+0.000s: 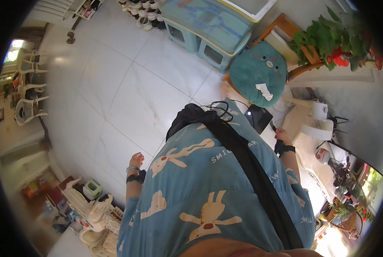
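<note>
Head view: landmark is the round teal plush cushion [260, 73] on the brown wooden chair [288, 26]. Right hand [282, 135] is below and slightly right of it, fingers curled round one end of a thin dark stick-like item [272, 125]; free end points up toward the cushion. Too small to identify. Left hand [136, 160] hangs well to the cushion's lower left, fingers slack and part-curled, nothing visible in them.

Handling, my guess: the item is light and stiff, maybe smooth, so I'd pinch it near the middle with thumb and index, no hard squeeze.

Nearest to my right fingers: flat black rectangular box with a bright white spot [258, 119], just below the cushion. Looks rigid, modest weight, possibly slick; I'd take it by opposite edges, clear of the thin black cable [243, 103] beside it. Can't tell how fragile it is.
</note>
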{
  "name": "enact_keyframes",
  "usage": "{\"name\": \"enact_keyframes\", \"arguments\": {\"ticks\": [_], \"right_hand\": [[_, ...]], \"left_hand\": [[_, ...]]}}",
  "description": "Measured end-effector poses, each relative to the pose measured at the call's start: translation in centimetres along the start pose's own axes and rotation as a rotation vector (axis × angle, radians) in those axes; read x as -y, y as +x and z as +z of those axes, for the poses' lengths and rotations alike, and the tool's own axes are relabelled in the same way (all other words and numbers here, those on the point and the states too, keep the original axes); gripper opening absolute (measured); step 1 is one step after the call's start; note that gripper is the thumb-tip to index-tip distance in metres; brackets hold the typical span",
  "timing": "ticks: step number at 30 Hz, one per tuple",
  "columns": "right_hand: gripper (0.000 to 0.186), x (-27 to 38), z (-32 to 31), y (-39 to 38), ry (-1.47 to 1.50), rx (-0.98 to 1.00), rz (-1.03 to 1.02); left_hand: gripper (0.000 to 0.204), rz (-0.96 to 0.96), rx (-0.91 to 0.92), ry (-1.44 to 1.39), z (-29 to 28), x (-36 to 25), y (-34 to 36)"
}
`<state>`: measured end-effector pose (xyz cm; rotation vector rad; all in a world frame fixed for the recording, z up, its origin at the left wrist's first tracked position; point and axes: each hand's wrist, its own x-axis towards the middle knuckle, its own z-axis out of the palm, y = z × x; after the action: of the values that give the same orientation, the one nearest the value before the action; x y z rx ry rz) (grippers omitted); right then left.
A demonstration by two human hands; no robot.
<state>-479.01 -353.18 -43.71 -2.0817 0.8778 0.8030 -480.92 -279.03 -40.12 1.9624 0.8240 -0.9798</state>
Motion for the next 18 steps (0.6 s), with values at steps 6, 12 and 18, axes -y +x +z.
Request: {"name": "enact_keyframes", "arguments": {"ticks": [6, 12, 18], "right_hand": [[0.023, 4.2, 0.2, 4.4, -0.110, -0.034, -0.117], [0.025, 12.2, 1.5, 2.1, -0.250, -0.122, -0.388], [0.025, 11.0, 0.1, 0.8, -0.224, -0.123, -0.287]], "left_hand": [[0.019, 0.460, -0.179, 0.754, 2.9, 18.2, -1.0], [0.020, 0.007, 0.013, 0.305, 6.2, 19.0, -3.8], [0.022, 0.124, -0.009, 0.330, 1.9, 4.8, -1.2]]}}
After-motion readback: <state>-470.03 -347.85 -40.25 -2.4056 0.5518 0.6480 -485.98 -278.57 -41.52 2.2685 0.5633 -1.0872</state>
